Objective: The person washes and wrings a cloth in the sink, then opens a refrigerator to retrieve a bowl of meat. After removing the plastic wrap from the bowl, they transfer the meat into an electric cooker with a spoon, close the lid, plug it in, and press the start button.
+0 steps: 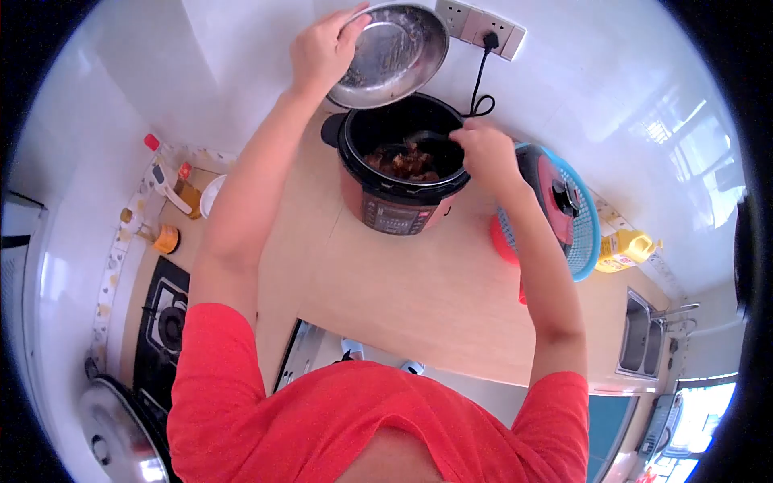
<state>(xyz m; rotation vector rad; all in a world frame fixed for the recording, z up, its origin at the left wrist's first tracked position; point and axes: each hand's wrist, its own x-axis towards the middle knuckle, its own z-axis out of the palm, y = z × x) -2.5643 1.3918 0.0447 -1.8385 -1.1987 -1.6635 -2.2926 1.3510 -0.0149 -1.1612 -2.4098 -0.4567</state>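
Note:
My left hand [324, 55] grips the rim of a round metal dish [386, 56], tilted on its side above the back of an electric pressure cooker [394, 213]. Only a few smears show on the dish's inner face. The cooker stands without its lid, and brown chunks of food [407, 165] lie in its dark inner pot. At the pot's right rim, my right hand [487, 154] is closed around the handle of a black ladle or spatula [435, 146]. Its head is down among the food, so its exact shape is hard to tell.
Right of the cooker, a blue basket [592, 217] holds a reddish lid [555, 201]. Beyond it are a yellow jug [624, 251] and a sink [640, 334]. Bottles [189, 197], a gas stove [165, 318] and a lidded pan [121, 435] are leftward. A plugged-in cord [481, 72] hangs behind.

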